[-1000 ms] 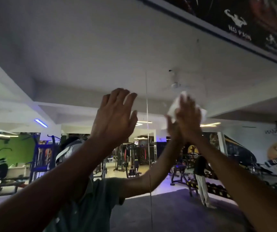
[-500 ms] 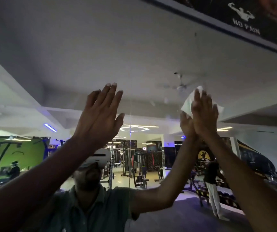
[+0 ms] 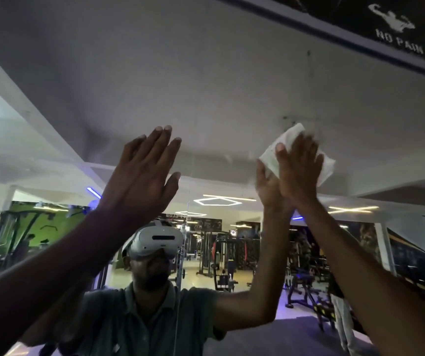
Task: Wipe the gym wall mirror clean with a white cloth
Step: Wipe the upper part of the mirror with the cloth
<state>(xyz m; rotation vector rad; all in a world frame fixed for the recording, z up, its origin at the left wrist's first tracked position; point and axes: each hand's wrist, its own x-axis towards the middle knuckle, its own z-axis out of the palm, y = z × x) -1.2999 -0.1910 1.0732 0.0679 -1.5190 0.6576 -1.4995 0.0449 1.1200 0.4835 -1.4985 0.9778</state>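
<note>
The wall mirror (image 3: 206,80) fills the view and reflects the gym and me. My right hand (image 3: 299,173) is raised high on the right, fingers straight, and presses a white cloth (image 3: 270,156) flat against the glass. The cloth's edges stick out above and to the right of the fingers. The hand's reflection meets it at the left. My left hand (image 3: 143,176) is raised at centre left with fingers straight and together, palm toward the mirror, holding nothing.
A vertical seam (image 3: 188,201) between mirror panels runs just right of my left hand. A dark "NO PAIN" banner (image 3: 398,42) borders the mirror's top right. The reflection shows gym machines, ceiling lights and a person standing at the right.
My right hand has slid the cloth to the right, away from the mirror seam. The left hand has stayed flat and raised. My view has shifted, bringing my reflected head into sight.
</note>
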